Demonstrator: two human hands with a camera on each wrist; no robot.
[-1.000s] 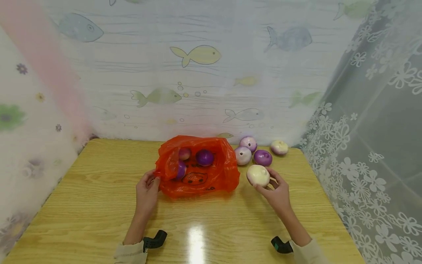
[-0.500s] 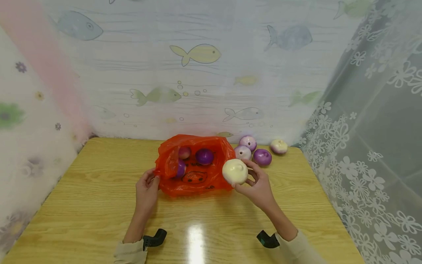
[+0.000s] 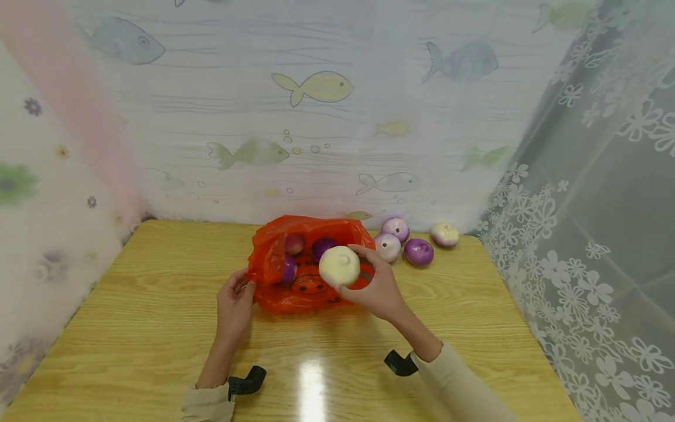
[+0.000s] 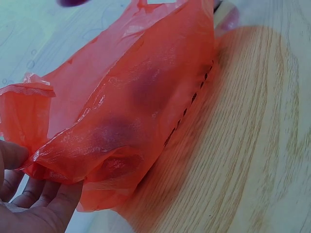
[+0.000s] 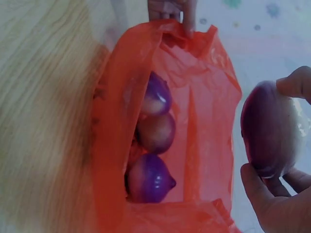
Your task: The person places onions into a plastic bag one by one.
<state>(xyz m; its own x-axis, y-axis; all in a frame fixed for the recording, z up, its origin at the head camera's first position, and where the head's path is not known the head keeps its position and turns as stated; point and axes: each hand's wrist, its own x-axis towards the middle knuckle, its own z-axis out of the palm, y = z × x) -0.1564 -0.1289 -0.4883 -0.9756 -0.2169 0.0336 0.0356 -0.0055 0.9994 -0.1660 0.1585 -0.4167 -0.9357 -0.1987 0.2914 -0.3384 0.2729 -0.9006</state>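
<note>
A red plastic bag [image 3: 295, 302] lies on the table with its mouth spread upward. Three purple onions [image 5: 150, 178] are inside it, seen best in the right wrist view. My left hand [image 3: 235, 308] pinches the bag's left edge between thumb and fingers; in the left wrist view the gathered plastic [image 4: 53, 170] shows at the fingertips. My right hand [image 3: 381, 291] grips an onion [image 3: 339, 266], pale on top and purple on its underside, and holds it above the bag's opening. In the head view it partly covers the bag and one onion inside.
To the right of the bag, near the table's back edge, lie two whitish-purple onions [image 3: 387, 247], a purple onion [image 3: 419, 252] and a cream-coloured onion [image 3: 445, 235]. A fish-patterned curtain [image 3: 316, 176] hangs behind the wooden table [image 3: 153, 328].
My right hand has carried the pale onion leftward, from beside the bag to over its opening. My left hand stays at the bag's left edge.
</note>
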